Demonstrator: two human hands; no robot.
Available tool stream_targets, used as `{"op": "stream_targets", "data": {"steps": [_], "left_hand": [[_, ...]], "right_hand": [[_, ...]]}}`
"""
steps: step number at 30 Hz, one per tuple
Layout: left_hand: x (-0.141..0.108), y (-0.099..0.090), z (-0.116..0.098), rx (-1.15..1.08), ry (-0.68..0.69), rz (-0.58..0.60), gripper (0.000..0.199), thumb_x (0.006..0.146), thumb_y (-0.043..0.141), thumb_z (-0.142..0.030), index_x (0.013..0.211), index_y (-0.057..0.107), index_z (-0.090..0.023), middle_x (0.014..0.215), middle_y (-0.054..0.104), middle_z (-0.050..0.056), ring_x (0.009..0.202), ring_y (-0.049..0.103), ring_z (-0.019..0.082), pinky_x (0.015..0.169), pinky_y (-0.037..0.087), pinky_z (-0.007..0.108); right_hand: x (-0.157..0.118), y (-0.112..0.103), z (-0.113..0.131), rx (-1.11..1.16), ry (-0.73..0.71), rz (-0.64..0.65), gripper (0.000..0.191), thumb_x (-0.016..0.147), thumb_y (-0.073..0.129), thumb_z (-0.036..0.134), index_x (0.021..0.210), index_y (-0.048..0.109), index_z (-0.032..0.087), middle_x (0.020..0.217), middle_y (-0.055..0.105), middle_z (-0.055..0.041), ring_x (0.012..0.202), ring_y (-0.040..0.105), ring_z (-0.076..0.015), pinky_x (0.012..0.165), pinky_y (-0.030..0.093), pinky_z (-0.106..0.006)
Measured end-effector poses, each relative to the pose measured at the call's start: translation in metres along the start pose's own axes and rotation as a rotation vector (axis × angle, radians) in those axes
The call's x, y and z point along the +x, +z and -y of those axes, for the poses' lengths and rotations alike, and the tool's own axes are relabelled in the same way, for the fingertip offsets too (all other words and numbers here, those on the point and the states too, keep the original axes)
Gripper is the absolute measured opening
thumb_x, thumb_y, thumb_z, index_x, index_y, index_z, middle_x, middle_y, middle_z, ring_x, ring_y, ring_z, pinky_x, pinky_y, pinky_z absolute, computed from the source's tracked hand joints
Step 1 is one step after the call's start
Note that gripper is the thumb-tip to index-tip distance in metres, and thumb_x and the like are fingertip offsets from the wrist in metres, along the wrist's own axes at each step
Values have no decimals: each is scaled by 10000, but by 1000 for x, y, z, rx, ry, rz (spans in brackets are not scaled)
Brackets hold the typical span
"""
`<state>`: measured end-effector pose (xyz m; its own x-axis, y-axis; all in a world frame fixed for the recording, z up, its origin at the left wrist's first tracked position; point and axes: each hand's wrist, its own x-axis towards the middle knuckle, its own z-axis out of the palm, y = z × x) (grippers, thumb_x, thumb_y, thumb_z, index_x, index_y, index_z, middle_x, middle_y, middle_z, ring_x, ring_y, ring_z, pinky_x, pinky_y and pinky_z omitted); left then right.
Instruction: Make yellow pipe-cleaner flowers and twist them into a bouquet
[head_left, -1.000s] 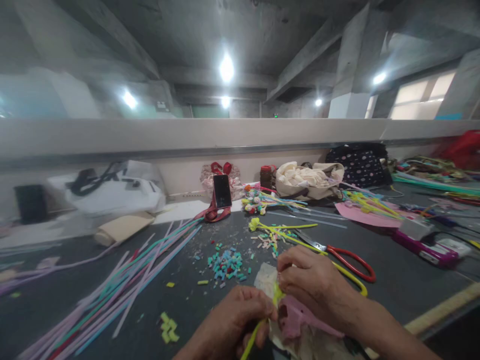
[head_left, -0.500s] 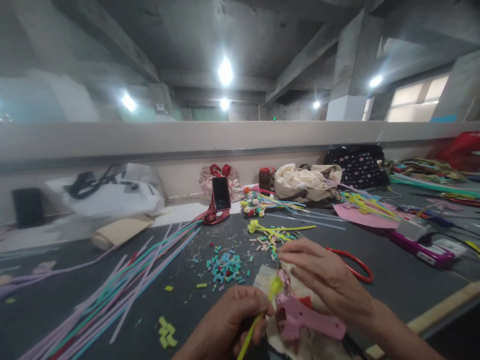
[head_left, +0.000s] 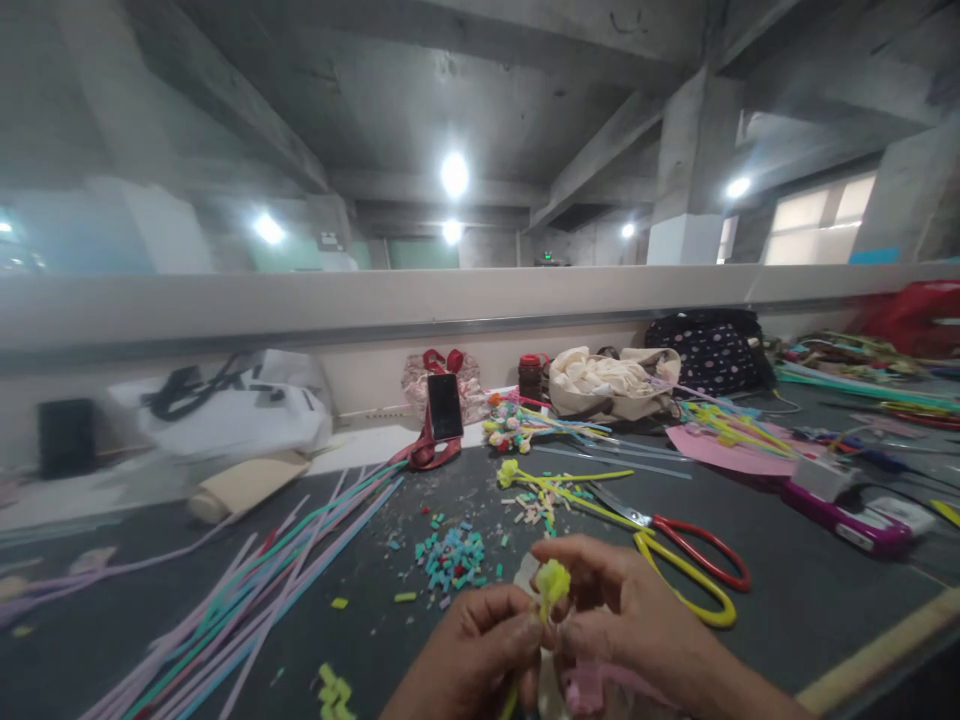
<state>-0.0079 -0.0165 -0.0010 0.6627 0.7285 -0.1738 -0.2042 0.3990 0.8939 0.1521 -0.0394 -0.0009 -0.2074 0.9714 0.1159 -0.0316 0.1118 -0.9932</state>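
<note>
A small yellow flower [head_left: 553, 586] on a yellow stem is between my two hands, low in the middle. My left hand [head_left: 480, 645] pinches it just below its head. My right hand [head_left: 637, 620] curls round the flower's other side, thumb at the base and index finger behind the head. Beneath my right hand lies a pink glue gun [head_left: 589, 690] on a pale cloth, mostly hidden. Scissors [head_left: 694, 550] with one red and one yellow handle loop rest just beyond my right hand, blades pointing away to the left.
Cut blue-green bits [head_left: 454, 555] and yellow bits [head_left: 334, 692] are scattered on the dark table. Long coloured strips [head_left: 255, 590] spread on the left. Another yellow flower [head_left: 508, 474] lies ahead, near a bundle of finished flowers [head_left: 510, 425]. A phone [head_left: 445, 407] leans behind; a purple power strip [head_left: 844, 520] sits right.
My right hand has turned and come in from above the glue gun to the flower. The scissors now show fully. The view has tilted slightly up.
</note>
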Motion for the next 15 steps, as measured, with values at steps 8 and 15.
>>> {"op": "stream_targets", "data": {"steps": [8,15], "left_hand": [[-3,1,0,164,39,-50,265,561,700,-389,550,631,-133,404,522,-34,392,390,55,447,238,187],[1,-6,5,208,17,-45,284,566,689,-422,567,606,-150,400,521,-45,372,390,55,435,224,191]], "right_hand": [[-1,-3,-4,-15,-17,25,425,573,702,107,979,629,209,845,648,-14,750,581,-164,658,438,-268],[-3,-2,-2,-12,-34,17,372,590,674,91,935,658,227,747,624,25,666,552,-120,604,413,-222]]}}
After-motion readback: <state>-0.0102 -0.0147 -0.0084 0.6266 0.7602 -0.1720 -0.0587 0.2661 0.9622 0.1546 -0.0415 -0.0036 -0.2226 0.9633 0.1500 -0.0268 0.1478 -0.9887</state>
